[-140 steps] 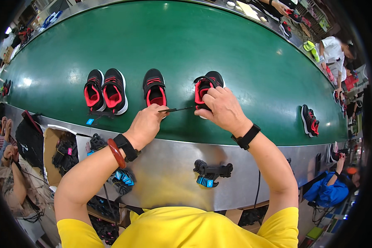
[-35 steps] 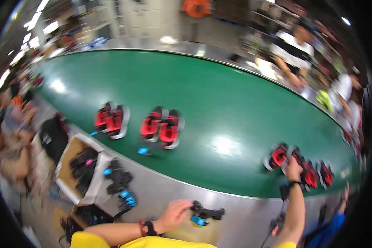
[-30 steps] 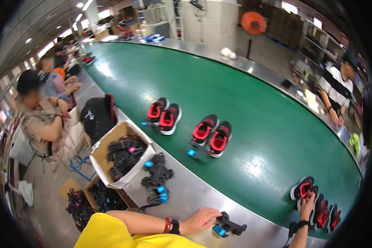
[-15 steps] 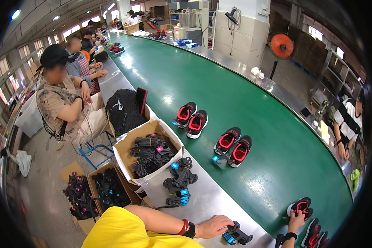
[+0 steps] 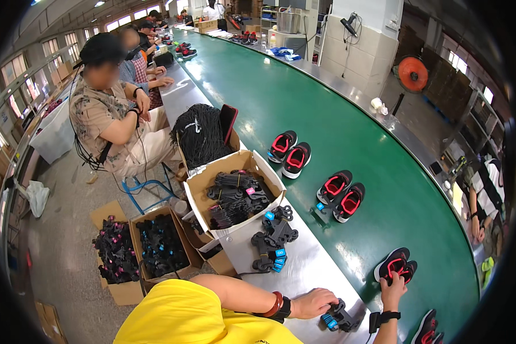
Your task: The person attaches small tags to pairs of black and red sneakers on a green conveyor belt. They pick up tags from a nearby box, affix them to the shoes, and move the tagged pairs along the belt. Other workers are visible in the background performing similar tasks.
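My left hand [image 5: 314, 303] rests on the metal table edge, its curled fingers closed on the end of a small bunch of black plastic shoe hangers [image 5: 343, 316] with blue tags. My right hand [image 5: 393, 293] reaches over the green belt and grips a pair of black sneakers [image 5: 391, 261] with red lining, its fingers at the shoe openings. Another bunch of black shoe hangers [image 5: 276, 235] with blue tags lies on the table beyond my left hand.
A white carton [image 5: 196, 200] of hangers stands on the table, before a heap of black ties [image 5: 202, 135]. More sneakers [image 5: 341, 195] sit on the green belt [image 5: 304, 97]. Floor boxes [image 5: 183, 269] hold hangers. A seated co-worker [image 5: 109, 109] is at left, another person [image 5: 487, 189] across the belt.
My right hand has drawn the pair of sneakers leftward across the belt, nearer the table. My left hand stays at the hangers. The whole view has shifted somewhat.
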Tool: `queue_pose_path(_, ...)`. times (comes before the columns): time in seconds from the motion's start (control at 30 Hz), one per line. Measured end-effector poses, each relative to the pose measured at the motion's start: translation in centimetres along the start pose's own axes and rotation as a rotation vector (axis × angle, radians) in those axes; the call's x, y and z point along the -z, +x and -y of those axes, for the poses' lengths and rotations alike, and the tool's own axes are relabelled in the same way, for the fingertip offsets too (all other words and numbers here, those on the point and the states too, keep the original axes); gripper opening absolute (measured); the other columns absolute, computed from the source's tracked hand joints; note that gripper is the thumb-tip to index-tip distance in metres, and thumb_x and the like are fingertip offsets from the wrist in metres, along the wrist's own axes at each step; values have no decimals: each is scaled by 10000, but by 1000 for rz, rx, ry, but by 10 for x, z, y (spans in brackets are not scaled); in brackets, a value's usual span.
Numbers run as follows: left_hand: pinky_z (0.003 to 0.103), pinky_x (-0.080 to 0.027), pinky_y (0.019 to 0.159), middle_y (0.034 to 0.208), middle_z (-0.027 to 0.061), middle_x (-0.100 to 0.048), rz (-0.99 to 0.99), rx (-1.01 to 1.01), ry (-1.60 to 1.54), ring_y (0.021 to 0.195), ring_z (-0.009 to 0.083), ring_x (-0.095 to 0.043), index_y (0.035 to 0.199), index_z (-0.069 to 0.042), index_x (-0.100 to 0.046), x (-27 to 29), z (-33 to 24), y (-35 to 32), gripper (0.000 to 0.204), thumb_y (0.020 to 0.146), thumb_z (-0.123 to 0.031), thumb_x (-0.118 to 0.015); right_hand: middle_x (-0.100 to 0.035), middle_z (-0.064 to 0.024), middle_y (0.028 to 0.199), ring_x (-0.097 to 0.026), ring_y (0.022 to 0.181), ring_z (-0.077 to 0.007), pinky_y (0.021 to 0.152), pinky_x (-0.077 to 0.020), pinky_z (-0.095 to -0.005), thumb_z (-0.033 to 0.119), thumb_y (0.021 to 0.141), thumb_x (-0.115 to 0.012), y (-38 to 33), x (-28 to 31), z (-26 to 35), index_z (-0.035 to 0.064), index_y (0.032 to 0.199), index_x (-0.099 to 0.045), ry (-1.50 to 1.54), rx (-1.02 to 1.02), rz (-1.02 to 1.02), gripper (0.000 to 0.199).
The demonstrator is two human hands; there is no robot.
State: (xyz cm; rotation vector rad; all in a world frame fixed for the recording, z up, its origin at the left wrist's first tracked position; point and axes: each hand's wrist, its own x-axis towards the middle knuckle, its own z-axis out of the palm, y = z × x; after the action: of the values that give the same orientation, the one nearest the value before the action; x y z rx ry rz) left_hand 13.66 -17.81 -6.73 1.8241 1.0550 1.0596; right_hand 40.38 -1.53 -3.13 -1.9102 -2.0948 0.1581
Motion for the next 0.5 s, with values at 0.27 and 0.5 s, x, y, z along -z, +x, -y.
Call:
queue_pose_path(0.27,410,-398,991,1073,118,-600,-14,-15,0,1062,303,-552,1096,-41,-578,1,-1,1,241,856,-47,-579,-498,-152,1306,-436,1250,-364,1065,-279,-477,43,730,-735,-67,28,15,67,1244,-551,57,94,-93,546)
queue_pose_path(0.5,424,-410,975,1054,125,-606,-33,-5,-13,1056,324,-557,1073,-43,-586,2,-4,1,233,840,-41,-591,-553,-137,1231,-481,1181,-333,1052,-297,-421,48,765,-674,-129,53,60,86,1037,-604,251,60,37,283)
